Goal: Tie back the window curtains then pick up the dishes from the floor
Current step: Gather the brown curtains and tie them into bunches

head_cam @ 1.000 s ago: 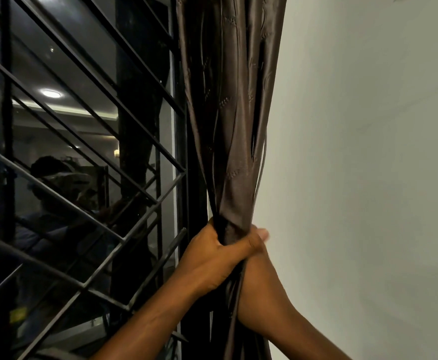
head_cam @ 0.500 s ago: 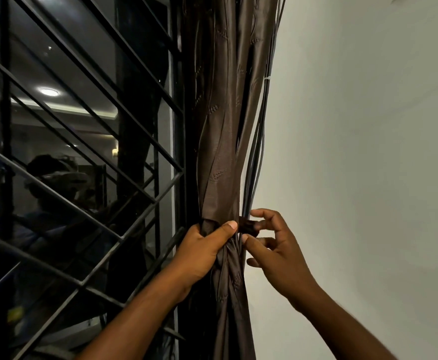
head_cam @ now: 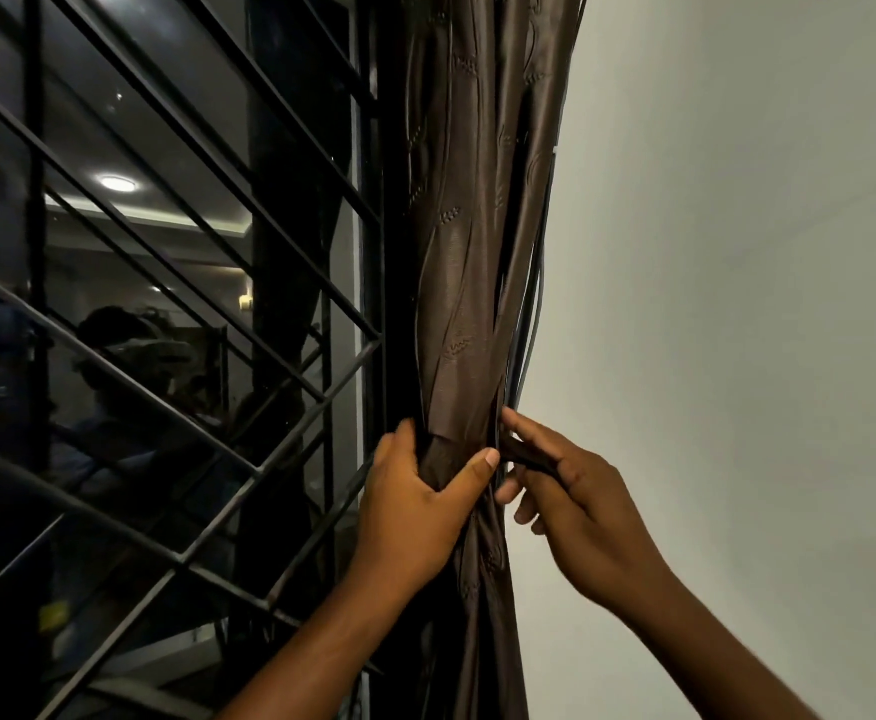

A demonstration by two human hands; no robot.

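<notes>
Gathering the brown curtain point(head_cam: 469, 283) into a narrow column, the left hand point(head_cam: 415, 504) wraps it at its pinched waist, thumb lying across the front of the bunch and fingers curled round the far side. The fabric is smooth and faintly glossy, with embossed leaf-like lines and small stitched marks; it falls in long vertical folds above the grip and flares slightly below it. The curtain hangs between the window grille point(head_cam: 165, 314) on the left and the pale wall point(head_cam: 737, 304) on the right, touching the dark window frame edge. The right hand point(head_cam: 576, 504) sits just right of the bunch, pinching a short dark strip, the tie-back point(head_cam: 526, 455), between thumb and forefinger, with the remaining fingers loosely bent beneath. The strip's near end meets the left thumb tip. Thin dark cords point(head_cam: 532, 304) run straight down the curtain's right edge, against the wall. The grille is made of flat, matt black metal bars set in diagonals and uprights. Behind it the glass is dark and reflective, showing a round ceiling light point(head_cam: 116, 183) and the dim outline of a person. The wall is plain, matt and off-white. No dishes or floor are in view.
</notes>
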